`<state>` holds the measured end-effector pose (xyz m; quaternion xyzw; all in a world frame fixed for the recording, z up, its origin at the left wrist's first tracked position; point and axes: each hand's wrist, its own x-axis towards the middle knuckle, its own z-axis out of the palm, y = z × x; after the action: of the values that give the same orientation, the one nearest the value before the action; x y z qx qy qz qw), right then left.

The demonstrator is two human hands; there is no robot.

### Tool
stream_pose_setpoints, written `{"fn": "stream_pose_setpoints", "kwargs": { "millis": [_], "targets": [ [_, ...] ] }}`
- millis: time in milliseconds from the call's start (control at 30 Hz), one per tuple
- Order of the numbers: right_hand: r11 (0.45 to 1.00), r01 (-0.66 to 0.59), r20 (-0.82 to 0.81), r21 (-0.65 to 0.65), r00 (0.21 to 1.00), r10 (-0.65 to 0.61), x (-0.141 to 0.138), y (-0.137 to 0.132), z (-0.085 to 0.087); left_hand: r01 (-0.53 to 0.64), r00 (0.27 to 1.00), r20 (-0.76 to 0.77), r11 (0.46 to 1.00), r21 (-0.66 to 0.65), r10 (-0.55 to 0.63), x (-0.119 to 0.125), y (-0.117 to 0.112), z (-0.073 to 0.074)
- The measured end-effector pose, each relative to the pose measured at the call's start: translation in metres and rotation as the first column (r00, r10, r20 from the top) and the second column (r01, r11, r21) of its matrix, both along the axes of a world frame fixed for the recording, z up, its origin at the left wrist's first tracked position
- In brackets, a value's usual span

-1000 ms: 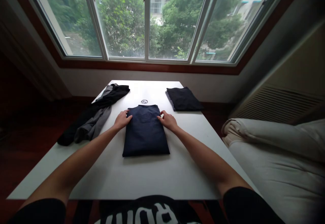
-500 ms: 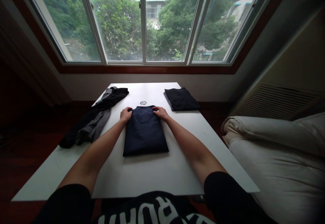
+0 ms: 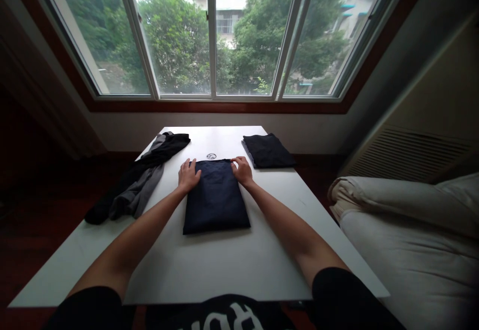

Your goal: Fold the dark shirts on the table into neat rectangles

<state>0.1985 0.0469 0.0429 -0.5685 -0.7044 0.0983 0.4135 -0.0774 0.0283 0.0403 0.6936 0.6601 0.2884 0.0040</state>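
A navy garment (image 3: 217,200), folded into a flat rectangle, lies in the middle of the white table (image 3: 209,270). My left hand (image 3: 189,176) rests at its far left corner with the fingers spread, the thumb over the cloth. At the far right corner, my right hand (image 3: 242,170) is closed, thumb and fingertips pinching the garment's edge. Which kind of garment it is cannot be made out from the fold. Just beyond its far edge, a small round black logo (image 3: 211,156) marks the tabletop.
Loose black and grey clothes (image 3: 142,180) are heaped along the table's left edge. A stack of folded dark clothes (image 3: 267,150) sits at the far right. Beyond the table is a window (image 3: 213,98); a beige cushioned seat (image 3: 407,235) stands to the right.
My left hand has gone from gripping the far left corner to lying spread on it. The garment's far edge looks straighter and wider. My right hand stays at its corner.
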Motion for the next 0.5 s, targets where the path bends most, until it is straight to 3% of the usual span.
{"fn": "stream_pose_setpoints", "kwargs": {
  "millis": [67,133,267,367,500],
  "targets": [
    [0.991,-0.098,0.098,0.093,0.991,0.089,-0.01,-0.023,-0.001,0.159,0.98,-0.121,0.987,-0.002,-0.158,0.007,-0.023,-0.004],
    [0.967,-0.243,0.222,0.075,0.95,0.221,-0.023,-0.051,-0.007,0.278,0.941,-0.18,0.958,-0.077,-0.287,0.015,-0.047,-0.013],
    [0.952,-0.302,0.407,-0.054,0.864,0.297,-0.052,-0.098,-0.028,0.307,0.914,-0.211,0.931,-0.198,-0.346,0.025,-0.075,-0.033],
    [0.955,-0.232,0.473,-0.185,0.831,0.294,-0.057,-0.112,-0.039,0.281,0.922,-0.21,0.935,-0.217,-0.325,0.017,-0.067,-0.038],
    [0.956,-0.126,0.493,-0.265,0.835,0.246,-0.04,-0.103,-0.037,0.15,0.961,-0.187,0.952,-0.266,-0.203,-0.004,-0.035,-0.034]
  ]
}}
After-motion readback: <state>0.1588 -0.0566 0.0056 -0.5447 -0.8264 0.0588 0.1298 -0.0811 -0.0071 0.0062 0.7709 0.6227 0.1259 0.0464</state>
